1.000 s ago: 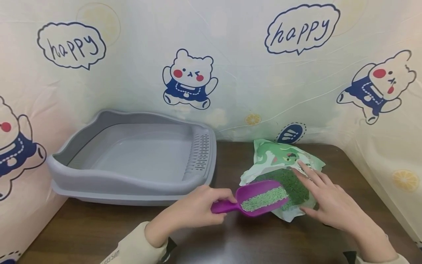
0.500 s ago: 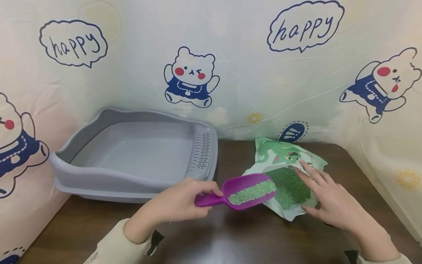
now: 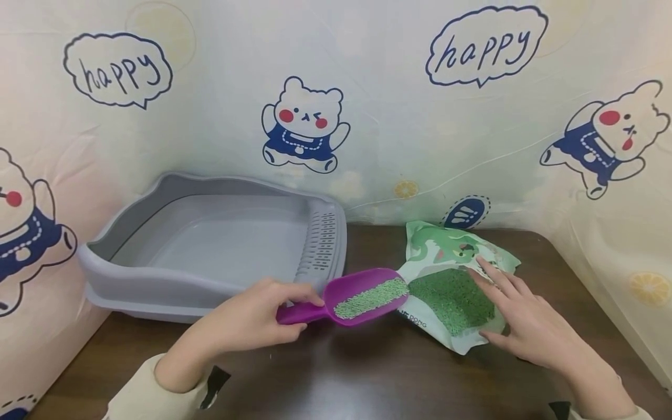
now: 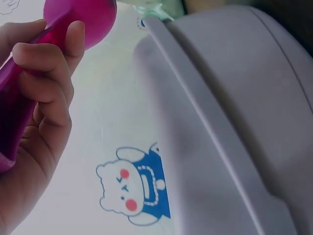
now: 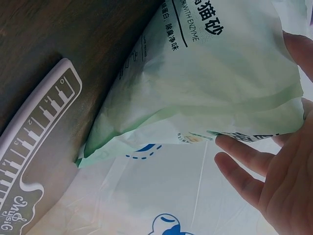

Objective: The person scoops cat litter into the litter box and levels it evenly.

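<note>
In the head view my left hand [image 3: 252, 318] grips the handle of a purple scoop [image 3: 336, 286], held above the table. A strip of green pellets [image 3: 370, 298] lies in its bowl. The left wrist view shows my fingers [image 4: 46, 90] curled round the handle. To the right, an opened green and white bag [image 3: 433, 326] lies on the table, full of green cat litter pellets [image 3: 457, 297]. Straight, spread fingers of my right hand [image 3: 532, 321] rest against the bag's right side. The right wrist view shows this hand [image 5: 283, 171] at the bag's edge, thumb and fingers apart.
A grey litter box [image 3: 173, 286] with raised sides and a slotted ledge [image 3: 319, 242] stands at the left, close behind my left hand. The brown table [image 3: 336, 373] meets a printed curtain [image 3: 378, 134] behind. A ruler-like strip [image 5: 61, 90] marked "Music" shows in the right wrist view.
My left hand has carried the loaded scoop leftward, from over the bag's opening to the bag's left edge, near the litter box. My right hand has stayed at the bag.
</note>
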### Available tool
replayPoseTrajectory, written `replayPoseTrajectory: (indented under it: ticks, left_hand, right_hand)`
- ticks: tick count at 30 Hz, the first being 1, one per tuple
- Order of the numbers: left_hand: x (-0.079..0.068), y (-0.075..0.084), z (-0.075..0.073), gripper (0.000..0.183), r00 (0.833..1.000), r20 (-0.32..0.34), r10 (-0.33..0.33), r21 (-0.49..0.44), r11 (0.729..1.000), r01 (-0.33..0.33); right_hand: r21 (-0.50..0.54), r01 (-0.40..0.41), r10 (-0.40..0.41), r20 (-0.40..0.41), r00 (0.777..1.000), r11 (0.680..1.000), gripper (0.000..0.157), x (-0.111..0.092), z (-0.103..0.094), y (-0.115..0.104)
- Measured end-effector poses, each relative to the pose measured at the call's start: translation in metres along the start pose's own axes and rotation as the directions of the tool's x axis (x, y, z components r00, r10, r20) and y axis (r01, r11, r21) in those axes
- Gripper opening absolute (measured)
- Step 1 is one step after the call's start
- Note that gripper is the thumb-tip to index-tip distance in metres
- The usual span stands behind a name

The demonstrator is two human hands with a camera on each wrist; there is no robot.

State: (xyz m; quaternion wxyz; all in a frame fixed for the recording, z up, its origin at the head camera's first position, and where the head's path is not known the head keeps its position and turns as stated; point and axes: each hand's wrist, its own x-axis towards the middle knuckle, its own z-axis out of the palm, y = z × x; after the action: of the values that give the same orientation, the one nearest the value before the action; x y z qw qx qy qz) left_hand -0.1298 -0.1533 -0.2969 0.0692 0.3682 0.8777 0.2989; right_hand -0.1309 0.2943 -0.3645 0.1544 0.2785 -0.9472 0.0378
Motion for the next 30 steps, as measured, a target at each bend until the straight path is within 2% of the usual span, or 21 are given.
replayPoseTrajectory:
  ticks: [8, 14, 22, 30]
  left_hand:
    - [-0.012, -0.005, -0.014, 0.032, 0.999, -0.032, -0.033, 0.003, 0.999, 0.033]
    - [-0.02, -0.009, -0.03, 0.032, 0.997, -0.04, -0.061, -0.014, 0.998, 0.06]
    - [-0.027, -0.021, -0.048, 0.035, 0.992, -0.108, -0.058, 0.014, 0.998, 0.06]
    - [-0.034, -0.034, -0.063, 0.036, 0.975, -0.166, -0.145, -0.018, 0.989, 0.144]
  right_hand:
    - [-0.001, 0.018, -0.018, -0.022, 1.0, 1.0, 0.106, -0.002, 0.003, 0.001]
    - [0.003, 0.016, -0.016, -0.022, 1.0, 1.0, 0.106, -0.002, 0.003, 0.001]
    - [0.006, 0.012, -0.011, -0.011, 1.0, 1.0, 0.107, -0.001, 0.002, 0.001]
    - [0.011, 0.013, -0.013, -0.004, 1.0, 1.0, 0.109, -0.001, 0.002, 0.001]
